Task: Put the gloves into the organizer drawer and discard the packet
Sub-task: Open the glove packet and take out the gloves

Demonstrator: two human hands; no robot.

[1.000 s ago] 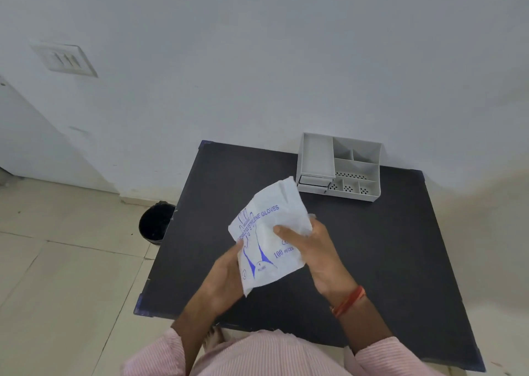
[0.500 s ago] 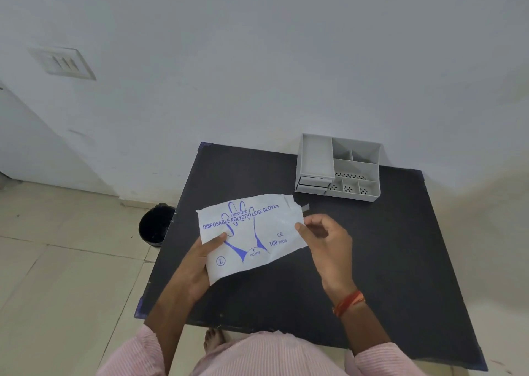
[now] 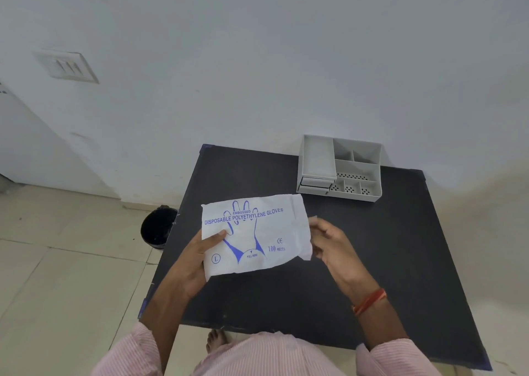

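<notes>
The white glove packet (image 3: 257, 232), printed in blue with a hand outline and "Disposable Polyethylene Gloves", is held flat above the black table (image 3: 386, 261). My left hand (image 3: 197, 258) grips its lower left side, thumb on top. My right hand (image 3: 329, 241) is at the packet's torn right end, fingertips pinched on a small pale translucent piece; whether it is a glove I cannot tell. The grey organizer (image 3: 378, 175) stands at the table's back edge, its two small drawers (image 3: 313, 185) closed at the front left.
A black waste bin (image 3: 159, 226) stands on the tiled floor, left of the table beside the wall. A switch plate (image 3: 67, 66) is on the white wall. My bare foot (image 3: 216, 342) shows under the table's near edge.
The packet went from crumpled and upright between both hands to spread out flat and level. My right hand slid off its face to the right end.
</notes>
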